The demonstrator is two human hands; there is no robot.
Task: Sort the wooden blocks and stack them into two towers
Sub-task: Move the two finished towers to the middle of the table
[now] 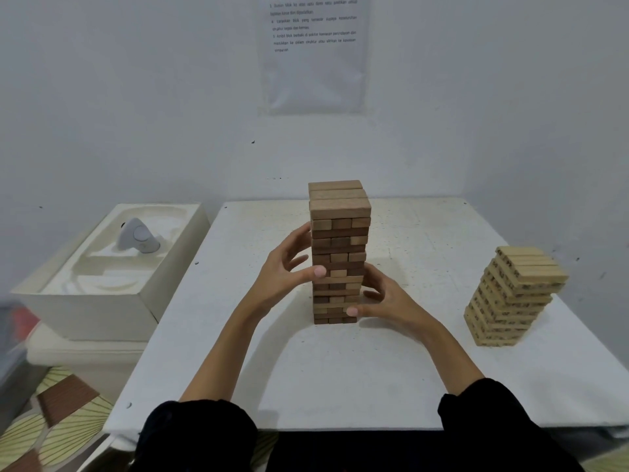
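A tall tower of dark brown wooden blocks (338,233) stands upright in the middle of the white table (374,369). My left hand (286,267) is at the tower's left side, thumb tip pressing its front at mid height, fingers spread along the left face. My right hand (384,298) is at the lower right side, thumb touching the front near the base, fingers loosely bent beside the right face. A shorter tower of pale wooden blocks (510,298) with dark markings stands at the right, its layers skewed into a slant.
An open white box (102,267) with a moulded insert and a small grey device (138,238) sits left of the table. A printed sheet (313,52) hangs on the wall behind. Patterned floor covering (58,424) shows at lower left.
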